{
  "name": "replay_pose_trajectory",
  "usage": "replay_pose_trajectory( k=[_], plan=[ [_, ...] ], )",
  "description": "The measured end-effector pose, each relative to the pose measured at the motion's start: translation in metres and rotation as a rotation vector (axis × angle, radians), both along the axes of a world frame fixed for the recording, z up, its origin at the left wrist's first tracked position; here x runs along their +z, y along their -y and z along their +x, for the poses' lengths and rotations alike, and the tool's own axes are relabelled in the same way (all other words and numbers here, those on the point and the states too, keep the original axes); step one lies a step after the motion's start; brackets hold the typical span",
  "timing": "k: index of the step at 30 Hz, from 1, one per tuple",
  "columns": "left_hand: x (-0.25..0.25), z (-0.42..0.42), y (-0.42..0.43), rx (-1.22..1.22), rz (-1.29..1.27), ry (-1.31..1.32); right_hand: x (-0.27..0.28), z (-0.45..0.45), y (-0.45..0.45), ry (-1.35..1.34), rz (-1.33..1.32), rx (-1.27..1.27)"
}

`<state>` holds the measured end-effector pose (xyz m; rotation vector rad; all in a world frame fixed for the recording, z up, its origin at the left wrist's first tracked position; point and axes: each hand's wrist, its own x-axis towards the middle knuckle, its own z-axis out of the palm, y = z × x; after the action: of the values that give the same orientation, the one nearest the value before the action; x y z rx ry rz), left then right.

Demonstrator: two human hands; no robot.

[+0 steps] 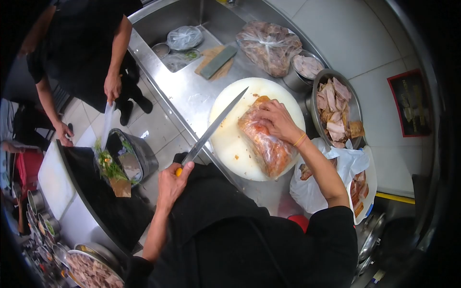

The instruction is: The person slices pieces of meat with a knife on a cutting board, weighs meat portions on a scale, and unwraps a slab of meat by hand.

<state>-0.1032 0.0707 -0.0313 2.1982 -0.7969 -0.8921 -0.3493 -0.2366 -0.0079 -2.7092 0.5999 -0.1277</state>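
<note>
My left hand is closed around the yellow handle of a long knife, whose blade points up and right, its tip over the round white cutting board. On the board lies a large piece of browned meat in clear plastic wrap. My right hand rests on top of the meat with its fingers spread and bent over it. A yellow band is round that wrist. Small brown crumbs lie on the board beside the meat.
Behind the board are a bagged piece of meat, a metal bowl of meat pieces and a sharpening stone. A white plastic bag lies at right. At left, another person holds a light-coloured blade above a bin.
</note>
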Motion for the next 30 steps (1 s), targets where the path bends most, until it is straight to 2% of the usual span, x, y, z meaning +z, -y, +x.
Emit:
replay_pose_trajectory(
  k=[5, 8, 11, 12, 15, 16, 19, 22, 28, 30],
  plan=[
    [0.004, -0.002, 0.002, -0.006, -0.007, -0.006, -0.013, 0.001, 0.000, 0.017, -0.042, 0.001],
    [-0.003, -0.002, 0.000, -0.006, -0.025, 0.025, 0.014, 0.002, 0.001, -0.143, 0.184, -0.054],
    [0.000, 0.000, 0.001, -0.009, 0.014, 0.010, 0.002, -0.017, 0.015, -0.100, 0.242, -0.167],
    [-0.001, 0.000, 0.000, -0.011, 0.014, 0.012, 0.003, -0.021, 0.018, -0.097, 0.420, -0.311],
    [-0.005, 0.001, -0.001, -0.012, 0.004, 0.022, 0.001, -0.038, 0.026, -0.020, 0.518, -0.316],
    [-0.005, 0.000, -0.002, -0.007, -0.004, 0.027, 0.000, -0.041, 0.021, 0.046, 0.459, -0.380],
    [-0.005, -0.001, -0.001, 0.003, -0.008, 0.025, 0.016, -0.044, 0.005, -0.150, 0.322, -0.368],
    [0.001, 0.000, 0.000, -0.009, 0.008, 0.022, 0.011, -0.048, 0.006, 0.098, 0.179, -0.376],
    [0.003, 0.003, -0.001, -0.060, 0.018, 0.051, 0.027, -0.063, 0.057, 0.202, -0.276, -0.588],
    [0.001, 0.002, 0.003, -0.057, 0.010, 0.043, 0.027, -0.059, 0.051, 0.293, -0.305, -0.652]
  ],
)
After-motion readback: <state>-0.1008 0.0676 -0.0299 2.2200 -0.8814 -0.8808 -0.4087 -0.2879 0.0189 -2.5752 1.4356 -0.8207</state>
